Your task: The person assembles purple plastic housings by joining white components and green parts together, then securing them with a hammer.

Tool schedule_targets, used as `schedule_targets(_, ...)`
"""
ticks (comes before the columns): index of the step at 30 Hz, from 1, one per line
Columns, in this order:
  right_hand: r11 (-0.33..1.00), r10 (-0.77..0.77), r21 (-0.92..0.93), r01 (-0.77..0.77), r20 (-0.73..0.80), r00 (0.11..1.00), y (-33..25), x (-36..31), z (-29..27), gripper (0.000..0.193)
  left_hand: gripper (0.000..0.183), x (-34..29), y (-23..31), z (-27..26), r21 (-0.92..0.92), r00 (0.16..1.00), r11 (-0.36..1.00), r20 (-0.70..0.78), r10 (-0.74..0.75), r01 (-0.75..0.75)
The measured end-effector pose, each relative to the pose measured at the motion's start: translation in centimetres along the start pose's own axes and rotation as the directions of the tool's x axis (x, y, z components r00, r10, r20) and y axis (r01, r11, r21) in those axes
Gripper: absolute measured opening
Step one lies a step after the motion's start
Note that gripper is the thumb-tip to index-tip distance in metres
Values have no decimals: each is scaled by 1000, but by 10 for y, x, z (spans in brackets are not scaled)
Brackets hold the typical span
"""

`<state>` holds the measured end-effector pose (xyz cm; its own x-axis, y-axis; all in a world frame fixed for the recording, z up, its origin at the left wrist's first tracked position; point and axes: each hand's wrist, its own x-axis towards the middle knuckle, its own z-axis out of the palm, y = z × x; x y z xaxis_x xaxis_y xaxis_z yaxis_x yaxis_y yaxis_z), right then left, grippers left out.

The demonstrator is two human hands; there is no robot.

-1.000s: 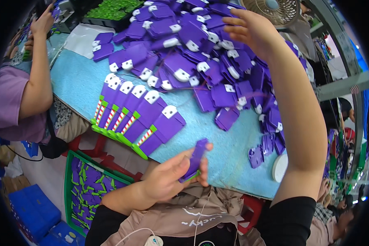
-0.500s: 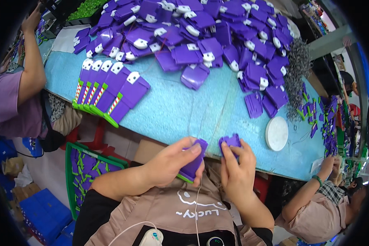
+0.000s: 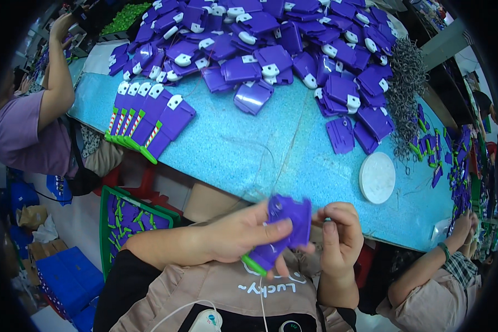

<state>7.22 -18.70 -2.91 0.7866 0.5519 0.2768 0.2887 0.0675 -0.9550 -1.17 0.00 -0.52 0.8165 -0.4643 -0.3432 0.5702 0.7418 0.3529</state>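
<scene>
My left hand (image 3: 227,238) grips a flat purple plastic piece (image 3: 296,216) with a notched upper edge and a green strip at its lower end. Its thumb presses on the face of the piece, above my apron at the table's near edge. Just right of the piece is my right hand (image 3: 340,240), its fingers curled in toward the thumb; what they hold, if anything, is too small to make out. To the far left, several purple pieces (image 3: 166,127) with white tops and green edges lie fanned out. A large heap of purple pieces (image 3: 240,71) with white ends covers the far side.
A round white dish (image 3: 377,178) rests right of centre on the blue table (image 3: 227,160). Beyond it lies a tangle of dark metal rings (image 3: 406,83). A green crate (image 3: 104,227) of purple and green parts stands at lower left. Co-workers (image 3: 25,133) sit on both sides.
The notched purple piece from my right hand is now in my left hand with the green-edged one. My right fingers have come off it and curled. The view has shifted slightly.
</scene>
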Motion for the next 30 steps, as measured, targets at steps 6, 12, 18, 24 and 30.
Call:
schedule_targets(6,914,-305,-190,360,264,915,-7,37,15,37,36,7,15,-9,140,903,959,326,-280,247)
schedule_targets(12,745,-335,-485,459,324,885,-14,47,8,26,38,8,17,-10,211,885,972,428,-183,99)
schedule_targets(18,881,-129,-473,21,-197,972,-1,57,-8,15,32,14,22,0,780,898,445,380,221,-439)
schedule_targets(24,970,-243,-20,242,-80,967,-5,36,2,21,28,18,22,6,828,965,524,74,252,-200)
schedule_targets(30,909,-317,-281,308,14,948,-5,39,-2,23,26,22,20,7,821,948,519,79,308,-237)
